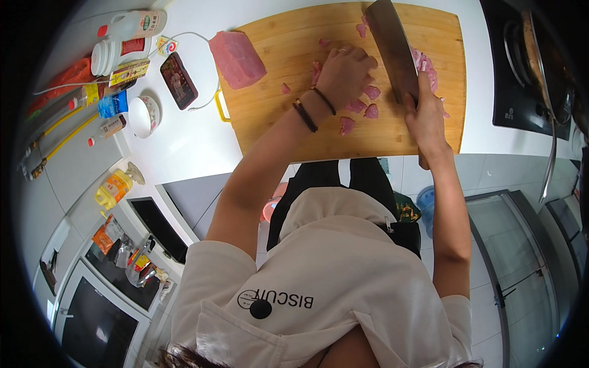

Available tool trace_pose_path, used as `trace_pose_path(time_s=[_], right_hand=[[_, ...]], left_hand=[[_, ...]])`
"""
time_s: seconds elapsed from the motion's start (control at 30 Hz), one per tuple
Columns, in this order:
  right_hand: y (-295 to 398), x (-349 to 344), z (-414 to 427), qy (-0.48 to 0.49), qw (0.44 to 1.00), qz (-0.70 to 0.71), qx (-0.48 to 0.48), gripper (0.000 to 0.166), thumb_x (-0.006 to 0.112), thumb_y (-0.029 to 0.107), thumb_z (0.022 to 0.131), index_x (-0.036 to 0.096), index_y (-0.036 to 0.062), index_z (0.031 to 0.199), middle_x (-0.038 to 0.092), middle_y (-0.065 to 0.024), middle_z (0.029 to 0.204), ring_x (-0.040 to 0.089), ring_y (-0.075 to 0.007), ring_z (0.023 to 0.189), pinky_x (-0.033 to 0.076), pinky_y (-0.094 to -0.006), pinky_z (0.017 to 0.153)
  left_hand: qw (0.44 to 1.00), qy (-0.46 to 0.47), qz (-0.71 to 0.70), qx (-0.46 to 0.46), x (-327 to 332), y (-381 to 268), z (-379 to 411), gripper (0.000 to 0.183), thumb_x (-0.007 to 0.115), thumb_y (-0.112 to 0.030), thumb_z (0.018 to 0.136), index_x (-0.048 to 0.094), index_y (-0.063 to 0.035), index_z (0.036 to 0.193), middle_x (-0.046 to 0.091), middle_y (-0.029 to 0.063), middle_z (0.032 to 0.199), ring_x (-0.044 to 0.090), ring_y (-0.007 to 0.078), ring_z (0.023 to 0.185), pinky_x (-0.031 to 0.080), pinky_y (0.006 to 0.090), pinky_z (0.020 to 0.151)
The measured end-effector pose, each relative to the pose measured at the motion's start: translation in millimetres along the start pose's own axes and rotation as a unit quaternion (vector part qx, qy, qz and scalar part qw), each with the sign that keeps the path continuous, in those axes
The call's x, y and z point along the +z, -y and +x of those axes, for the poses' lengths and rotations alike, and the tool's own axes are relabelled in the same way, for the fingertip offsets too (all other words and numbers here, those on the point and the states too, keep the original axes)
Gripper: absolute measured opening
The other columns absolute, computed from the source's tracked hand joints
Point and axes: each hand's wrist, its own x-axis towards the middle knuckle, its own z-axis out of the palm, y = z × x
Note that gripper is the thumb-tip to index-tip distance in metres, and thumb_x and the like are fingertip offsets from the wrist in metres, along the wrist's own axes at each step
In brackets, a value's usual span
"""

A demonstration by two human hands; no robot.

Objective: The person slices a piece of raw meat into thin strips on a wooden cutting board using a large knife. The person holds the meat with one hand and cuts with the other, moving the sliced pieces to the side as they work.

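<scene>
My right hand [425, 117] grips a wide-bladed cleaver [395, 50] near the right part of a wooden cutting board [285, 129]. The blade slants away from me over the board, beside a pile of cut raw meat [425, 69] that it partly hides. My left hand [347, 69], with dark bracelets at the wrist, is over the middle of the board among small pieces of meat [372, 111]. Its fingers are curled down, and whether they hold a piece is hidden. A large block of raw meat [238, 60] lies at the board's left end.
Left of the board, a smartphone [179, 81] with a cable and a patterned bowl [144, 116] stand on the white counter [193, 147], with bottles and a white jug [133, 24] beyond. On the right is a black cooktop [511, 101] holding a pan with a long metal handle [548, 161].
</scene>
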Motion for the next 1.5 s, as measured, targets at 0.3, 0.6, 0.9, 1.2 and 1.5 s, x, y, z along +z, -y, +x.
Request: trace_pose_path(time_s=[0.3,0.6,0.9,1.2,1.5], right_hand=[[-6,4,-13,-0.027,0.998,0.053,0.001,0.031,0.053,-0.003,0.088,0.044,0.0012,0.117,0.056,-0.0279,0.070,0.054,-0.0474,0.066,0.043,-0.0438,0.056],[-5,-1,-22,-0.033,0.995,0.080,0.040,0.029,0.054,-0.002,0.088,0.045,0.0010,0.116,0.054,-0.0273,0.068,0.054,-0.0448,0.061,0.043,-0.0417,0.054],[5,2,-22,0.035,0.996,0.074,0.032,0.031,0.053,-0.006,0.085,0.044,0.0011,0.114,0.054,-0.0272,0.069,0.055,-0.0461,0.066,0.043,-0.0455,0.056],[-1,1,-23,0.003,1.000,0.028,0.006,0.037,0.052,-0.008,0.085,0.044,0.0014,0.119,0.056,-0.0261,0.072,0.057,-0.0447,0.068,0.043,-0.0475,0.058],[18,-2,-32,0.041,0.999,0.011,0.020,0.035,0.052,-0.008,0.085,0.044,0.0001,0.118,0.058,-0.0259,0.074,0.058,-0.0450,0.067,0.044,-0.0482,0.057]], left_hand=[[0.994,0.100,0.035,-0.019,11,-26,-7,0.014,0.066,-0.017,0.075,0.060,-0.0103,0.086,0.061,0.0057,0.083,0.057,0.0262,0.090,0.040,0.0407,0.083],[0.989,-0.021,-0.004,-0.149,4,8,23,0.026,0.072,-0.021,0.078,0.053,-0.0060,0.086,0.065,0.0075,0.071,0.064,0.0304,0.072,0.047,0.0410,0.068],[0.955,-0.057,-0.142,-0.254,4,14,12,0.021,0.068,-0.009,0.080,0.058,-0.0055,0.098,0.069,0.0099,0.078,0.067,0.0245,0.073,0.053,0.0347,0.068],[0.944,0.020,-0.019,-0.328,17,1,26,0.025,0.068,-0.016,0.080,0.057,-0.0048,0.099,0.068,0.0126,0.081,0.067,0.0304,0.078,0.053,0.0389,0.069],[0.999,-0.044,0.007,-0.005,-1,19,3,0.014,0.060,-0.006,0.076,0.062,-0.0063,0.089,0.061,0.0069,0.096,0.059,0.0277,0.095,0.051,0.0375,0.080]])
